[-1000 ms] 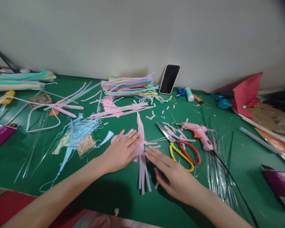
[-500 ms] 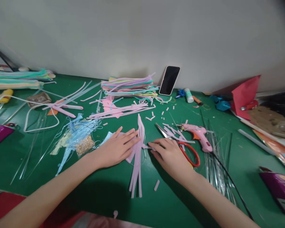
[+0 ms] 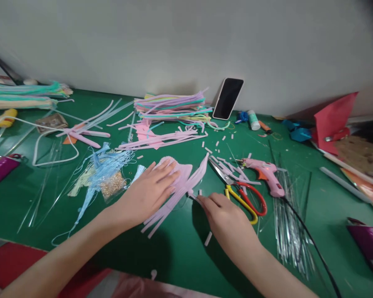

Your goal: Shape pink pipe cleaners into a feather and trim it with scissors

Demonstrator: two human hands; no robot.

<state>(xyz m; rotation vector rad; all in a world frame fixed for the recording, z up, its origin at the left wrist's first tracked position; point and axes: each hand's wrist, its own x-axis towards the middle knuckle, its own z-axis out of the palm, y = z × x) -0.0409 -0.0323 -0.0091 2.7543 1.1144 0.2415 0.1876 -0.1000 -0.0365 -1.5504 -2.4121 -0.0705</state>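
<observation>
My left hand (image 3: 157, 188) lies flat with fingers stretched over a lilac fuzzy piece (image 3: 184, 171) made of pipe cleaners. Across this piece slants a bundle of lilac pipe cleaners (image 3: 197, 177), gathered at its upper right tip and spreading into loose ends at lower left. My right hand (image 3: 225, 217) is closed, thumb and fingertips pinching the end of a short lilac pipe cleaner (image 3: 194, 195) that sticks out from the bundle's side. Just beyond the right hand rest scissors (image 3: 240, 190) with red and yellow handles, their blades lying near lilac offcuts (image 3: 233, 169).
A pink glue gun (image 3: 269, 176) with a black cord lies at right, beside clear thin sticks (image 3: 290, 227). Blue tassels (image 3: 107, 163) and a bag of gold beads (image 3: 112, 185) are at left. Behind are coloured pipe cleaners (image 3: 170, 103) and a phone (image 3: 228, 98) leaning on the wall.
The lilac bundle has turned from upright to a slant, its top swinging right. My right hand's fingers have closed on the short pipe cleaner, and the scissors' handles are more exposed.
</observation>
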